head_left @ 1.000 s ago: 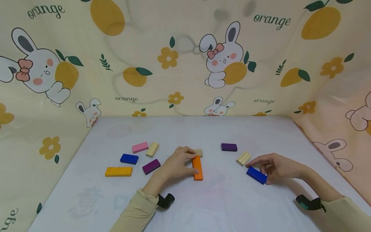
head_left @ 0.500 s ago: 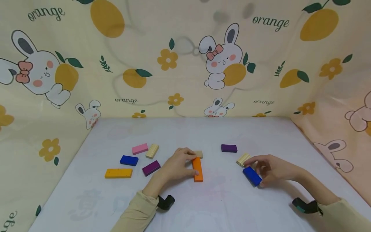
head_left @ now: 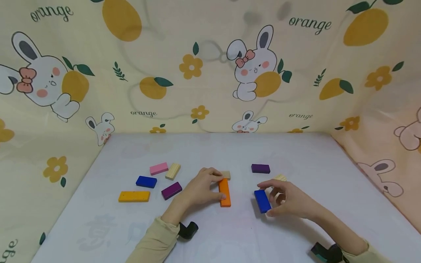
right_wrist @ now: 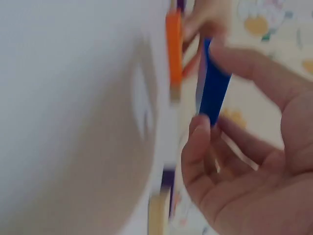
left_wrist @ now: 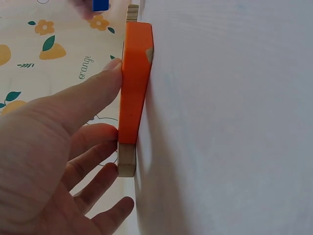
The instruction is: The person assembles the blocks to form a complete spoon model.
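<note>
My left hand (head_left: 202, 186) holds an orange block (head_left: 225, 193) lengthwise, thumb at the near end and fingers at the far end. A plain wooden block (left_wrist: 126, 161) shows right at the orange block's far end. To the right, my right hand (head_left: 291, 199) pinches a blue block (head_left: 262, 201) between thumb and fingers at its two ends. A shadow lies beside the blue block on the table, and the right wrist view shows it off the white surface. A ridged wooden block (head_left: 280, 177) is partly hidden behind the right hand.
Left of the hands lie a yellow block (head_left: 134, 196), another blue block (head_left: 146, 182), a pink block (head_left: 159, 168), a wooden block (head_left: 173, 171) and a magenta-purple block (head_left: 171, 191). A dark purple block (head_left: 260, 168) lies at the back right. Printed cloth (head_left: 210, 91) hangs behind the white table (head_left: 210, 149).
My right hand has carried the blue block leftward, toward the orange block, turning it closer to upright in the head view. My left hand stays on the orange block.
</note>
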The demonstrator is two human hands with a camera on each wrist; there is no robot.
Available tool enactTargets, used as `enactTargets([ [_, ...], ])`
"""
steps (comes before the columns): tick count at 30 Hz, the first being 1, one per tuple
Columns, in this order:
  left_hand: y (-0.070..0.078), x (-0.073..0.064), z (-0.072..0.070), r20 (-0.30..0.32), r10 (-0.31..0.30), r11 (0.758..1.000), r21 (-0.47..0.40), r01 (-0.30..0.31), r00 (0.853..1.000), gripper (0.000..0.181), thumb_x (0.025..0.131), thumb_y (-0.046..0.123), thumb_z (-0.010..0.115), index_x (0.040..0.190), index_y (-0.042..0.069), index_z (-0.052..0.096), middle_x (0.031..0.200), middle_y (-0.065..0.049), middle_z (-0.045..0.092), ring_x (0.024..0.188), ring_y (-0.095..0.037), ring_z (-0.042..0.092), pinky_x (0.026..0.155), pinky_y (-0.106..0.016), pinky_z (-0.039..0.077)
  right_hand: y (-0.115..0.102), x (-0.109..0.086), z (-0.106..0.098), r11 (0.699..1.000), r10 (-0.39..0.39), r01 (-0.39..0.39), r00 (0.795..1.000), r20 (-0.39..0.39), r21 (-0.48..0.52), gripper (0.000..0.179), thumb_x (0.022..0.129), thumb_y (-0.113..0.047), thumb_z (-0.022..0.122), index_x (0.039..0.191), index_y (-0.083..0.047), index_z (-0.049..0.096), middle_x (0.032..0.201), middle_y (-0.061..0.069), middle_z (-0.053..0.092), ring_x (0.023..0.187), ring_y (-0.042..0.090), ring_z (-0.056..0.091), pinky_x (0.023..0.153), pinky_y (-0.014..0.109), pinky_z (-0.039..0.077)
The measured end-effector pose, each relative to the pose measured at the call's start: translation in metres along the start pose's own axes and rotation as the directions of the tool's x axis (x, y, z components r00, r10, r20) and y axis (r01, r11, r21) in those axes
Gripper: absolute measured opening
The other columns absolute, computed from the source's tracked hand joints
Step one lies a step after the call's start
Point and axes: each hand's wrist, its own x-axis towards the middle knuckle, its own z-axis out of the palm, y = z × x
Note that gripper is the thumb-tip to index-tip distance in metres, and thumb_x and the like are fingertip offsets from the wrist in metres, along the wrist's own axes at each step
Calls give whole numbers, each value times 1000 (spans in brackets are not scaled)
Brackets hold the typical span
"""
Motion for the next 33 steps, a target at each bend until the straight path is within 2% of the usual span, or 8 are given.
enactTargets([
  [4, 0, 0, 0, -4, -1, 1000, 1, 1, 1000, 63, 82, 42, 79, 134, 11, 63, 135, 3, 53, 129, -18, 39, 107, -40, 38, -21, 2, 26, 994, 78, -74, 996, -44, 82, 73, 66, -19, 93, 130, -8, 59, 119, 8, 58, 85, 30, 56, 62, 27, 49],
  [9, 0, 1, -1, -12, -8, 1000, 5, 9, 1000, 63, 82, 45, 79, 133, 12, 64, 134, 3, 53, 128, -18, 40, 106, -41, 39, -35, 3, 55, 978, 111, -102, 993, -44, 183, 76, 63, -15, 94, 130, -7, 59, 114, 10, 59, 79, 28, 56, 59, 25, 46],
  [13, -1, 1, 0, -11, -17, 1000, 13, 17, 1000, 63, 82, 45, 79, 133, 12, 64, 134, 3, 53, 129, -18, 40, 106, -42, 38, -38, 6, 74, 982, 102, -95, 994, -33, 165, 75, 63, -12, 93, 130, -7, 59, 113, 7, 60, 77, 26, 56, 60, 25, 48],
  [19, 0, 1, 0, -10, -11, 1000, 13, 12, 1000, 62, 82, 45, 79, 132, 11, 64, 134, 3, 53, 128, -19, 41, 106, -42, 38, -37, 8, 89, 991, 88, -83, 995, -40, 110, 73, 63, -9, 93, 127, -8, 58, 82, 7, 58, 70, 23, 54, 57, 25, 46],
  [21, 0, 1, 1, -12, -6, 1000, 16, 6, 1000, 62, 82, 45, 79, 132, 11, 64, 134, 3, 54, 128, -19, 41, 106, -42, 38, -37, 7, 92, 993, 72, -67, 996, -45, 94, 73, 63, -9, 93, 127, -8, 58, 79, 7, 57, 69, 22, 53, 57, 25, 46],
  [26, -1, 0, 1, -12, -3, 1000, 20, 3, 1000, 63, 82, 46, 78, 132, 11, 64, 134, 3, 53, 128, -18, 41, 106, -41, 38, -38, 7, 95, 995, 45, -41, 998, -45, 95, 74, 65, -12, 93, 129, -6, 55, 84, 7, 58, 70, 23, 54, 58, 24, 46],
  [33, 0, -1, 0, -14, -11, 1000, 1, 11, 1000, 60, 83, 44, 79, 133, 15, 64, 133, 5, 54, 126, -16, 41, 104, -39, 40, -38, 13, 96, 992, 56, -48, 996, -63, 117, 80, 64, -10, 93, 133, -3, 51, 117, 8, 58, 77, 23, 57, 62, 24, 49],
])
